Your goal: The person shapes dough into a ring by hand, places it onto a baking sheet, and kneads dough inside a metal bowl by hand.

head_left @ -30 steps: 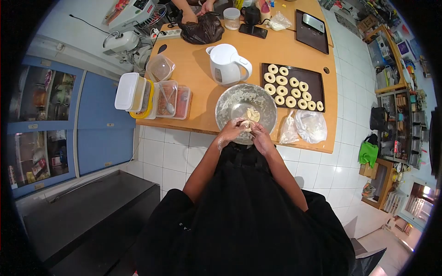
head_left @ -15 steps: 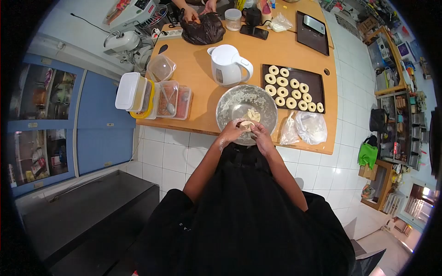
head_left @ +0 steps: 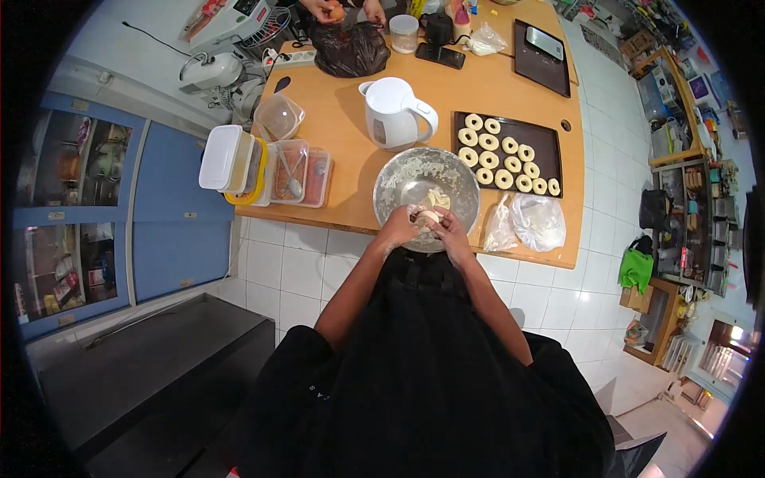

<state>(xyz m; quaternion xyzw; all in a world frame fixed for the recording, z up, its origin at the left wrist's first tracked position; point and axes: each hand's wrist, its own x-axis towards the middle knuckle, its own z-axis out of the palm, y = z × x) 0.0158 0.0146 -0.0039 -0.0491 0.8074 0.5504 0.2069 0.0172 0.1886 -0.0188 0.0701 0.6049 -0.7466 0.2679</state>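
Between my two hands is a small piece of dough (head_left: 430,217), held over the near side of a metal mixing bowl (head_left: 388,177). My left hand (head_left: 400,227) has its fingers closed on the dough from the left. From the other side my right hand (head_left: 453,231) pinches the same piece. More dough (head_left: 437,198) lies in the bottom of the bowl, whose inner wall is smeared with flour or dough. To the right, a dark baking tray (head_left: 542,141) carries several dough rings (head_left: 510,144) laid in rows.
A white electric kettle (head_left: 390,111) stands just behind the bowl. Plastic containers (head_left: 231,163) are at left, plastic bags (head_left: 539,223) at right. Across the table, another person's hands (head_left: 325,11) are above a black bag (head_left: 351,49), one holding a round brownish thing. A phone (head_left: 440,55) lies nearby.
My fingers have shifted slightly around the dough, which now shows smaller between them. The other person's hands have lifted away from the black bag, one with a round brownish thing.
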